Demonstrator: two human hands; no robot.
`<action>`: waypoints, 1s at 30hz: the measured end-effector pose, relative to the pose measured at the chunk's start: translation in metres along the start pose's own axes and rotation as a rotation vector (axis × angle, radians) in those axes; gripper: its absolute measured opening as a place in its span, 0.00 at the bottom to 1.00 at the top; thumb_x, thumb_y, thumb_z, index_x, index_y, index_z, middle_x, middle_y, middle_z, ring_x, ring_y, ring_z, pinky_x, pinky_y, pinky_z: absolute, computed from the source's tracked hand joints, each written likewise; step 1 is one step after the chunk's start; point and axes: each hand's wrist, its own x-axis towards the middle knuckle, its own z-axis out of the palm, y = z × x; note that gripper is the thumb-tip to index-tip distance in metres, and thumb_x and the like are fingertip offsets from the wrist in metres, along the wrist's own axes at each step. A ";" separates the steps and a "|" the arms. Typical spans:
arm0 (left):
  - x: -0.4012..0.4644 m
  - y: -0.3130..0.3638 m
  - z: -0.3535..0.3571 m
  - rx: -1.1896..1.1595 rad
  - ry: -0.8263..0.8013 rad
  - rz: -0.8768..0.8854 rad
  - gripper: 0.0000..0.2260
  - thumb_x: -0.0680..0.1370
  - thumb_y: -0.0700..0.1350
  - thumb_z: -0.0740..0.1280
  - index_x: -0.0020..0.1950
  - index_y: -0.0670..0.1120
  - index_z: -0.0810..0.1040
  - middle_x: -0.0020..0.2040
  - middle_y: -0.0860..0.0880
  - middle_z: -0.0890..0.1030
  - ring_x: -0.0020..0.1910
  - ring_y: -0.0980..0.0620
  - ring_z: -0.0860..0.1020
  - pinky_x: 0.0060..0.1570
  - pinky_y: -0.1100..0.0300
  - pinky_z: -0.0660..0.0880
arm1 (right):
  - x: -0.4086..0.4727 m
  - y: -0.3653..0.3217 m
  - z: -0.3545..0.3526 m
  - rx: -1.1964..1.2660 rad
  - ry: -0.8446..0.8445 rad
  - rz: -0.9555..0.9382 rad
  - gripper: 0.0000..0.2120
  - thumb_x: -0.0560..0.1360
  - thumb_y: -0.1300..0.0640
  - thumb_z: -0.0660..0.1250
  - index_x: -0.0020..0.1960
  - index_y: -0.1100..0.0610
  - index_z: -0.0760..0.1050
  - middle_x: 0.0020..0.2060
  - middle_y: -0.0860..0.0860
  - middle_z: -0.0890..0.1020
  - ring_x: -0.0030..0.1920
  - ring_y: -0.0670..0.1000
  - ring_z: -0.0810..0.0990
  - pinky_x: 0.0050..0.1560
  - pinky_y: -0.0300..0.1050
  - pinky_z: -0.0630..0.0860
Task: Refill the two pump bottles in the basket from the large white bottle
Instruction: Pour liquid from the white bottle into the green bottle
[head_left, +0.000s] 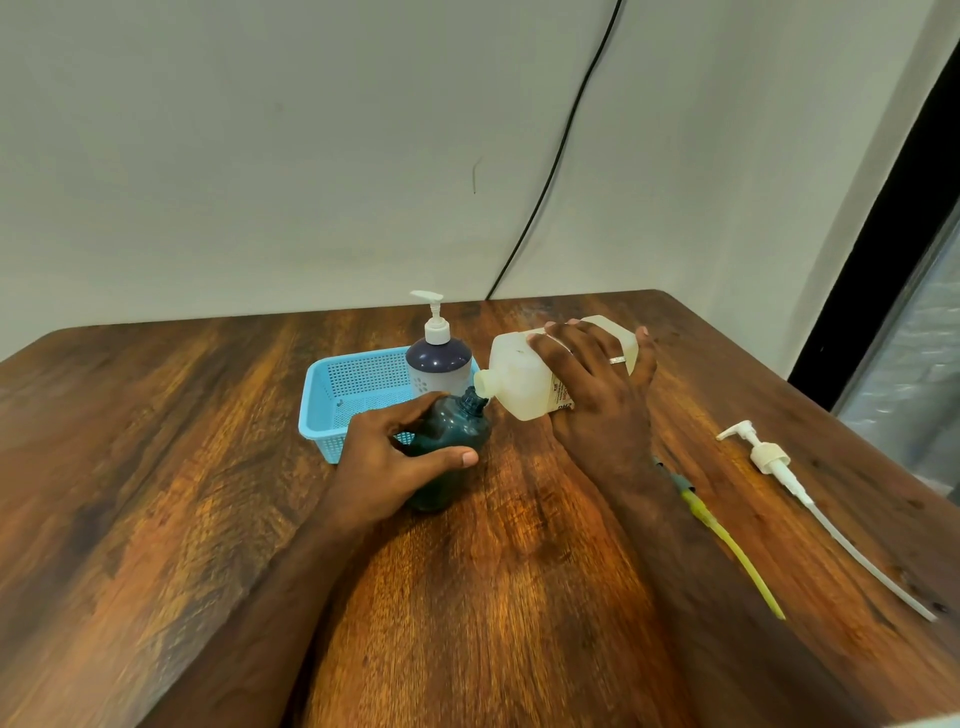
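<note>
Centre of frame, on the dark brown wood-grain counter (208, 467). Left hand (387, 460) grips a squat translucent teal plastic bottle (454, 434), pump removed, open threaded neck pointing up and right. Thumb runs across the bottle's near side; fingers (415, 408) curl over its far side. Bottle stands on the counter, just in front of the basket's right end.

Right hand (597, 387) holds the large white translucent plastic bottle (524, 376) from above, fingers spread wide over its body, thumb on the far right side. A ring shows on one finger. The bottle is tipped nearly horizontal, its open spout at lower left meeting the teal bottle's neck; touching or just above, cannot tell. Pale yellowish liquid shows inside the white bottle.

Light blue perforated plastic basket (353, 387) sits behind the left hand, centre-left. In its right end stands an upright dark purple and white pump bottle (439, 364), white pump head still fitted.

Right side of frame: a loose white pump head with long clear dip tube (769, 457) lies on the counter, well apart from the hands. Nearer the right forearm lies a second dip tube, yellow-tinted (727, 545), its pump end partly hidden by the arm.

Black cable (561, 156) runs down the pale wall behind the counter.
</note>
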 end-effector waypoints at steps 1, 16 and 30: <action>0.000 0.000 0.000 -0.001 -0.002 -0.002 0.24 0.62 0.60 0.78 0.56 0.66 0.77 0.53 0.68 0.81 0.57 0.70 0.76 0.52 0.69 0.74 | 0.000 0.000 0.000 0.001 0.001 -0.001 0.35 0.67 0.54 0.78 0.70 0.47 0.68 0.69 0.52 0.75 0.72 0.57 0.69 0.73 0.72 0.49; -0.001 0.000 -0.001 -0.022 -0.003 -0.012 0.27 0.62 0.60 0.78 0.59 0.63 0.77 0.56 0.65 0.81 0.59 0.63 0.77 0.55 0.64 0.76 | 0.000 0.001 0.001 -0.004 0.013 -0.009 0.35 0.68 0.52 0.78 0.70 0.46 0.66 0.69 0.52 0.75 0.72 0.58 0.69 0.72 0.73 0.50; -0.003 0.002 0.000 -0.029 0.006 -0.009 0.28 0.62 0.59 0.79 0.61 0.62 0.78 0.58 0.62 0.82 0.60 0.60 0.78 0.57 0.61 0.77 | 0.000 0.001 0.000 0.011 0.026 -0.012 0.34 0.68 0.54 0.77 0.70 0.46 0.67 0.68 0.51 0.75 0.72 0.56 0.68 0.73 0.71 0.48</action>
